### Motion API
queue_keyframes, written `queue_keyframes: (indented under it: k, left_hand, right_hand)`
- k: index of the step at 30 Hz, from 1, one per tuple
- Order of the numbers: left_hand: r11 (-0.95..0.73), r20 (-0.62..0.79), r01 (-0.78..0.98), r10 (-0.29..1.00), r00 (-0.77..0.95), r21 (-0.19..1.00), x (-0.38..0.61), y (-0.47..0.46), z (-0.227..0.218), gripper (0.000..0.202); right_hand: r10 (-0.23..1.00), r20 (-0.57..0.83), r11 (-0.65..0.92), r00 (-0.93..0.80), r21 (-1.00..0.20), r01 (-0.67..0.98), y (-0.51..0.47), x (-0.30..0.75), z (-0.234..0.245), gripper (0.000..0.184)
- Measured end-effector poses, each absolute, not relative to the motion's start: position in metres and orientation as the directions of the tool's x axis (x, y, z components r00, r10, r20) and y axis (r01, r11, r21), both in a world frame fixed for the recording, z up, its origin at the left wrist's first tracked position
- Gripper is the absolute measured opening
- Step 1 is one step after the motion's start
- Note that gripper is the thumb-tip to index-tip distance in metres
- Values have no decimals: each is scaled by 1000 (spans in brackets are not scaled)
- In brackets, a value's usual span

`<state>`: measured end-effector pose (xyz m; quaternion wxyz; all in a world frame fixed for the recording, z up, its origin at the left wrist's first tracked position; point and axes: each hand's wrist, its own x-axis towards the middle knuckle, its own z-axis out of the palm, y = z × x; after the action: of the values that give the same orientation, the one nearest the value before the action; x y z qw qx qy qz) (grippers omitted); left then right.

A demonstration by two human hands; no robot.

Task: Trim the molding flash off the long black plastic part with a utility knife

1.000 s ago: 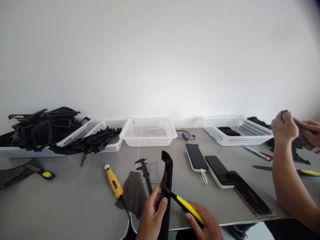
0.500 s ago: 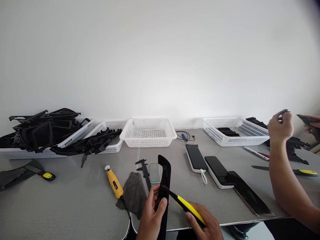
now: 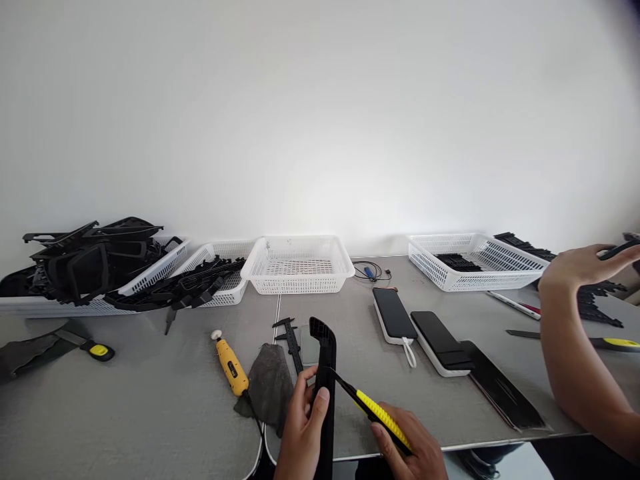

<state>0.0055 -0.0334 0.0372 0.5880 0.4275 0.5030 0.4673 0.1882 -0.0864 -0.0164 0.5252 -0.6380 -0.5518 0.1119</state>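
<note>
My left hand is closed around a long black plastic part, which stands nearly upright with its bent end on top. In my right hand is a yellow-and-black utility knife, its dark blade pointing up and left. The blade tip meets the right edge of the plastic part, just above my left thumb. Behind the part lie a black caliper and a pale grey slab, partly covered. A grey cloth and a yellow rotary tool lie to the left.
White baskets line the wall; those at left hold black plastic parts. Phones on white power banks lie right of centre. A co-worker's arm reaches in from the right, near a file. Another file lies far left.
The plastic part has turned slightly and its top has shifted left and down. The knife blade now sits at its right edge. The co-worker's hand has moved right and lower.
</note>
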Motion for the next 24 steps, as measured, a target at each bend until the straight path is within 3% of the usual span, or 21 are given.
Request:
queue_keyframes:
  k: [4, 10, 18, 24]
  left_hand:
    - [207, -209, -96, 978, -17, 974, 4, -33, 25, 77]
    - [165, -164, -98, 986, 15, 981, 1, -27, 12, 75]
    - [106, -101, -87, 993, 53, 991, 8, -31, 29, 57]
    - [86, -87, 12, 992, 86, 996, 6, -32, 36, 57]
  right_hand:
    - [836, 435, 185, 334, -797, 574, -87, 190, -17, 47]
    - [837, 406, 175, 367, -833, 525, -89, 193, -19, 43]
    - [836, 378, 138, 399, -847, 513, -89, 192, -16, 48]
    - [838, 341, 88, 426, -855, 512, -91, 192, -12, 51]
